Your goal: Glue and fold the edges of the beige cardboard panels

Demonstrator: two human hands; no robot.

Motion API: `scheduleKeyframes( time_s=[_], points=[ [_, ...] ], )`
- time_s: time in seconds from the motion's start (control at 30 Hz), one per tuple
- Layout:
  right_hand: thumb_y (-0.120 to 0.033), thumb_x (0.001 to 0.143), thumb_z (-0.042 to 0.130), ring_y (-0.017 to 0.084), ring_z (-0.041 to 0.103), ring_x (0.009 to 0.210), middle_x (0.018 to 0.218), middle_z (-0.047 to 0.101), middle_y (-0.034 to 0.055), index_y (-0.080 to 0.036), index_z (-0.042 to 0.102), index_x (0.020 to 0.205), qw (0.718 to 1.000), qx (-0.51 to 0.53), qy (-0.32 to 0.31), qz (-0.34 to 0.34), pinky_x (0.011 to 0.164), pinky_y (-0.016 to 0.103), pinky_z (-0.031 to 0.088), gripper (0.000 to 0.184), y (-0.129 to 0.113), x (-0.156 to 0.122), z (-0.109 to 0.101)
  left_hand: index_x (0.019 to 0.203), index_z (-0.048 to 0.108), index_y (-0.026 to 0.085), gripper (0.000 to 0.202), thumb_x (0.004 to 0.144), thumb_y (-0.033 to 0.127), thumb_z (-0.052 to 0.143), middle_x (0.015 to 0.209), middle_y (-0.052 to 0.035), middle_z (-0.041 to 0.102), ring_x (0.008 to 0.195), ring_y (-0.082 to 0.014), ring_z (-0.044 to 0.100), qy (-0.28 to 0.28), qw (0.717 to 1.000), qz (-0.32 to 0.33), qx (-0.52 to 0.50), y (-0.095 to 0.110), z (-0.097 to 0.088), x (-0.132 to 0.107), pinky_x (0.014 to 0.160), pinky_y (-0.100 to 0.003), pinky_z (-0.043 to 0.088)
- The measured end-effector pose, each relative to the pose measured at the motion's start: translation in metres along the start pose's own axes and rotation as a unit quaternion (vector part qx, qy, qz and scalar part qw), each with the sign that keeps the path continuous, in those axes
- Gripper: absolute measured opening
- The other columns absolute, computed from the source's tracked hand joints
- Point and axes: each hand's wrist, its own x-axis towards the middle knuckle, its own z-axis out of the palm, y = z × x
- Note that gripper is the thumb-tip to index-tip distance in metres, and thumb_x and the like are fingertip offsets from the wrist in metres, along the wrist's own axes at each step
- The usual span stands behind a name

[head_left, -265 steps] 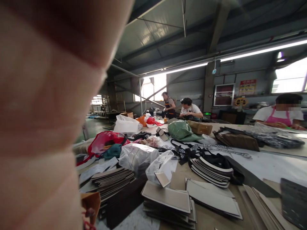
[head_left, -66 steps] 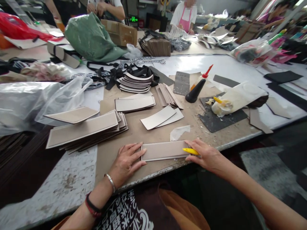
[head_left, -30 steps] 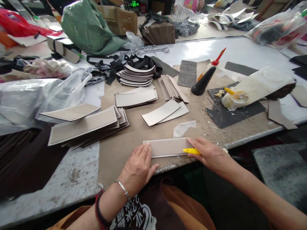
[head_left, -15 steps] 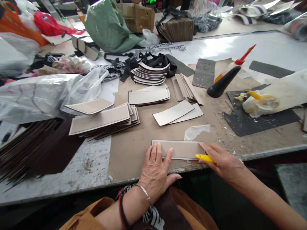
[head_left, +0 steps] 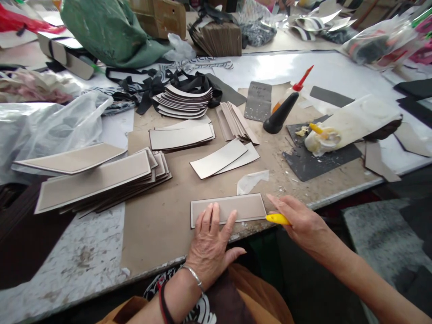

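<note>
My left hand (head_left: 213, 238) lies with fingers spread on a beige rectangular panel (head_left: 248, 208) with a pale border and dark edge, pressing it to the brown board near the table's front edge. Just beyond the panel's right end, my right hand (head_left: 302, 221) is closed around a yellow-handled tool (head_left: 277, 219). The handle's rounded end points left, close to the panel's lower right corner; the rest of the tool is hidden in the hand. A crumpled white scrap (head_left: 252, 181) lies behind the panel, and two pale strips (head_left: 219, 158) overlap farther back.
Left stands a stack of beige panels (head_left: 97, 177). Farther back are curved white pieces (head_left: 184, 101) and thin beige strips (head_left: 236, 121). On the right, a black cone (head_left: 281, 114) holds a red-tipped bottle (head_left: 302, 78), beside a glue-smeared white container (head_left: 354, 123) on a dark sheet (head_left: 324, 162).
The view has turned to the right, so things appear farther left. My right fingers, earlier at the panel's right end, are now slightly apart from it. My left hand still rests on the panel.
</note>
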Motion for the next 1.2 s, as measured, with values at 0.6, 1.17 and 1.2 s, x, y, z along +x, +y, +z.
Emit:
scheduleKeyframes(
  time_s=[0.6, 1.17, 1.2],
  points=[
    [-0.003, 0.082, 0.035, 0.028, 0.055, 0.108, 0.115, 0.059, 0.02, -0.001, 0.059, 0.109, 0.978, -0.144, 0.031, -0.149, 0.088, 0.038, 0.051, 0.036, -0.038, 0.006, 0.021, 0.126, 0.048, 0.019, 0.071, 0.068, 0.056, 0.064, 0.128, -0.0207, 0.036, 0.12, -0.0352, 0.035, 0.005, 0.999, -0.036, -0.036, 0.006, -0.002, 0.002, 0.096, -0.051, 0.034],
    [-0.04, 0.076, 0.06, 0.008, 0.046, 0.041, 0.05, 0.052, -0.0037, -0.013, 0.051, 0.091, 0.742, 0.488, -0.161, 0.43, 0.04, 0.017, 0.037, 0.033, -0.019, 0.032, -0.003, 0.129, 0.043, 0.015, 0.063, 0.076, 0.046, 0.061, 0.129, -0.0197, 0.037, 0.122, -0.0351, 0.034, -0.003, 0.991, -0.056, -0.119, 0.003, -0.005, -0.003, 0.098, -0.054, 0.035],
    [-0.043, 0.071, 0.064, 0.006, 0.043, 0.041, 0.049, 0.049, -0.0049, -0.014, 0.05, 0.084, 0.728, 0.508, -0.163, 0.431, 0.038, 0.016, 0.033, 0.035, -0.021, 0.032, -0.003, 0.129, 0.043, 0.014, 0.06, 0.078, 0.042, 0.058, 0.128, -0.0193, 0.039, 0.122, -0.033, 0.036, -0.001, 0.988, -0.056, -0.144, 0.0, -0.007, -0.003, 0.099, -0.052, 0.036]
  ],
)
